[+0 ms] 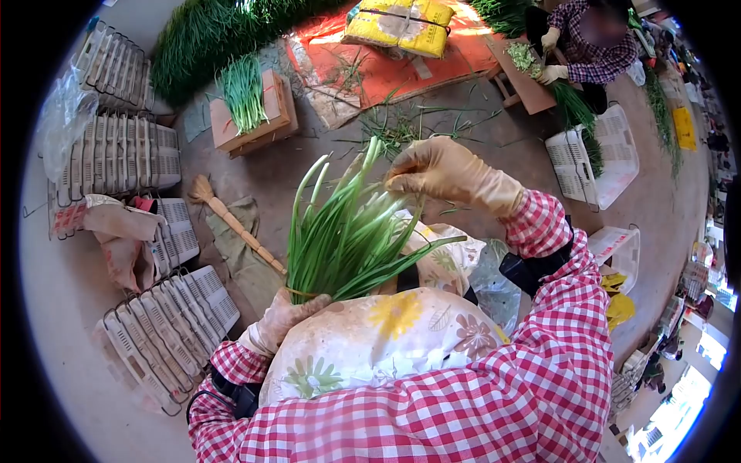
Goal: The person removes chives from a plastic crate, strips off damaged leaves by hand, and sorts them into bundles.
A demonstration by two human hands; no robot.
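A bunch of green stalks with white ends (340, 239) fans out over my lap, above a flowered apron (386, 332). My left hand (285, 316), in a pale glove, is wrapped round the lower part of the bunch, where a tan band shows. At the upper right of the bunch, close to the white ends, is my right hand (448, 171) in a stained glove. Its fingers are pinched together and point left; what they hold, if anything, is too small to make out.
Stacked white crates (123, 154) line the left side. A straw broom (239, 228) lies on the floor beside a box (255, 123) bearing green stalks. Behind are an orange sheet (401, 77) and a yellow sack (397, 27). A co-worker (598, 46) sits near a white crate (610, 162).
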